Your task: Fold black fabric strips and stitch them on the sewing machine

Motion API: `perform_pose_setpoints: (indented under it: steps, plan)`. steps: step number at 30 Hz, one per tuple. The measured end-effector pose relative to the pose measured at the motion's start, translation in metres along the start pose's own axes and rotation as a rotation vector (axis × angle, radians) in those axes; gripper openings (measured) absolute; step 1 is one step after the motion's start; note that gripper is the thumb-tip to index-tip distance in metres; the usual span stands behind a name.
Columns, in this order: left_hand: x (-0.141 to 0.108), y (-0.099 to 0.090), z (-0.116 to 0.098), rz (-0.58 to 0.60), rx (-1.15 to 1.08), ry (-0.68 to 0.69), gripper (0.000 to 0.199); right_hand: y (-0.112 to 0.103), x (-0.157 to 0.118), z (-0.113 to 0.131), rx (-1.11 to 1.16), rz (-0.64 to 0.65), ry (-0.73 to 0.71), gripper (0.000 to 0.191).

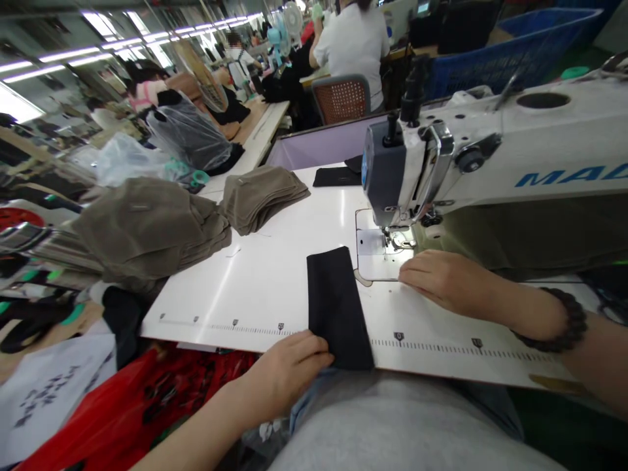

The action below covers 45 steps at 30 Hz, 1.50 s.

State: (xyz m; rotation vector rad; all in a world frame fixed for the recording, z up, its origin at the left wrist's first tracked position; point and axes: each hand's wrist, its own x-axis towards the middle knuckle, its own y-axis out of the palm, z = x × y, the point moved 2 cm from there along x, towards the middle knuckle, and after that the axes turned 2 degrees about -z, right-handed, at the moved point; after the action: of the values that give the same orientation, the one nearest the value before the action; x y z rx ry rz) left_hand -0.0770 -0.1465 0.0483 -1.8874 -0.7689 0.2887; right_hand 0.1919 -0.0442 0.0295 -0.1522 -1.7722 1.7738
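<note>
A folded black fabric piece (pixel 337 304) lies lengthwise on the white sewing table (pixel 265 281), its near end at the front edge. My left hand (pixel 293 366) grips that near end at its left side, fingers closed together over the cloth. To the right, my right hand (pixel 444 282) is just in front of the needle plate (pixel 370 261) of the sewing machine (pixel 387 170). Its thumb and fingertips are pinched together, and whatever they hold is too small to make out. The black fabric is to the left of the plate, apart from the needle.
Stacked olive-brown fabric pieces (pixel 265 193) and a larger brown pile (pixel 152 226) cover the table's left side. Another black piece (pixel 336 176) rests behind the machine head. Red material (pixel 191 386) hangs below the front edge. A person in white (pixel 350 39) sits ahead.
</note>
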Motion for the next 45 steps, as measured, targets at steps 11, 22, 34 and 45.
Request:
perform_pose_setpoints:
  steps: [11,22,34,45]
  plan:
    - [0.097,-0.083,0.077,-0.558,-0.59,-0.517,0.019,0.01,-0.012,-0.002,0.102,-0.048,0.032,0.03]
    - [0.119,0.017,0.048,-0.039,0.364,-0.12,0.038,0.019,-0.013,-0.002,0.151,0.103,-0.001,0.032]
    - [0.141,0.014,0.073,0.152,0.269,-0.044,0.044,0.009,-0.017,-0.029,0.231,0.127,0.185,0.023]
    - [0.156,0.021,0.079,0.077,0.333,-0.044,0.056,0.026,-0.014,-0.017,-0.004,0.08,0.1,0.03]
